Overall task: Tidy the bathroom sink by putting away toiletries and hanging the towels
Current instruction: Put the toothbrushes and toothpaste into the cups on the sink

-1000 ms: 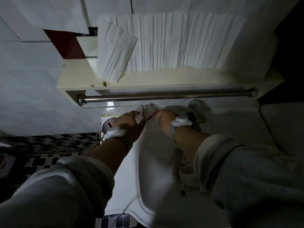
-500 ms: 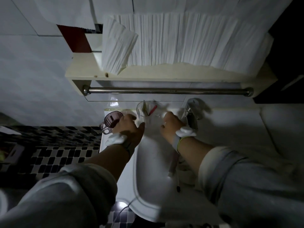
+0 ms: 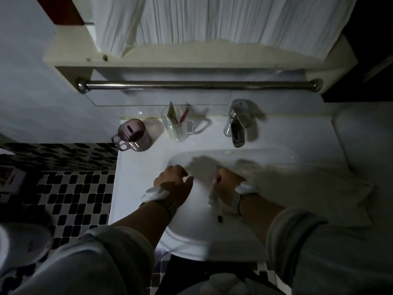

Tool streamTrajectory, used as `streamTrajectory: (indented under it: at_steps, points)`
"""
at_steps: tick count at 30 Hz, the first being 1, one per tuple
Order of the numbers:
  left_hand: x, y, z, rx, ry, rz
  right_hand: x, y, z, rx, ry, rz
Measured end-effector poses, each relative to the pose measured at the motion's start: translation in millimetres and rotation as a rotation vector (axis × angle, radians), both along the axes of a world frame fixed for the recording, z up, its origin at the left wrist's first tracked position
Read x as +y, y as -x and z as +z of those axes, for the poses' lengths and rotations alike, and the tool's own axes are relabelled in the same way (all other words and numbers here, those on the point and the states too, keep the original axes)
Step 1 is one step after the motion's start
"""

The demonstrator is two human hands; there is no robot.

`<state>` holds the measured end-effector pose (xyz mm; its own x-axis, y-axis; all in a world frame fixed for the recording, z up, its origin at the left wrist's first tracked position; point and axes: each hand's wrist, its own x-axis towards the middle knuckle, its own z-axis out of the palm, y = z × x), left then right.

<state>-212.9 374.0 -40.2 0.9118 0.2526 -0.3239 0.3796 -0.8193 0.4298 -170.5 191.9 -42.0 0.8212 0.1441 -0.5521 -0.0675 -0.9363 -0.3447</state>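
Note:
My right hand (image 3: pixel 228 186) is over the white sink basin (image 3: pixel 276 155), shut on a thin white toothbrush (image 3: pixel 215 206) whose dark end points toward me. My left hand (image 3: pixel 174 184) hovers over the basin's left side, fingers loosely apart and holding nothing. At the back of the counter a clear cup (image 3: pixel 178 126) holds a red toothbrush and a small tube. A purple cup (image 3: pixel 133 134) stands to its left. White towels (image 3: pixel 212 22) hang from the shelf above the bare metal towel bar (image 3: pixel 197 85).
The chrome faucet (image 3: pixel 236 124) stands behind the basin on the right. A pale folded cloth (image 3: pixel 319 188) lies on the counter to the right of the basin. Black-and-white mosaic floor (image 3: pixel 70 188) is on the left.
Both hands have drawn back from the clear cup toward me and are over the basin. The view has shifted, showing more of the counter and both cups.

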Motion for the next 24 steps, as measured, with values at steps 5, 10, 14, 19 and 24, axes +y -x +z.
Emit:
streamTrajectory:
  at_steps: [5,10,14,19,24]
  points:
    - [-20,14,-23,0.019,0.004,-0.032,-32,20,-17,0.070,-0.008,0.003]
    - [-31,25,-45,0.027,0.034,-0.049,-45,39,-43,0.110,-0.006,-0.024]
    - [-38,29,-66,0.054,0.040,-0.076,-49,49,-63,0.175,-0.014,-0.035]
    - [-44,27,-93,0.132,0.015,-0.128,-46,52,-90,0.183,-0.061,-0.076]
    - [-51,19,-118,0.235,0.000,-0.189,-47,52,-113,0.230,-0.044,-0.100]
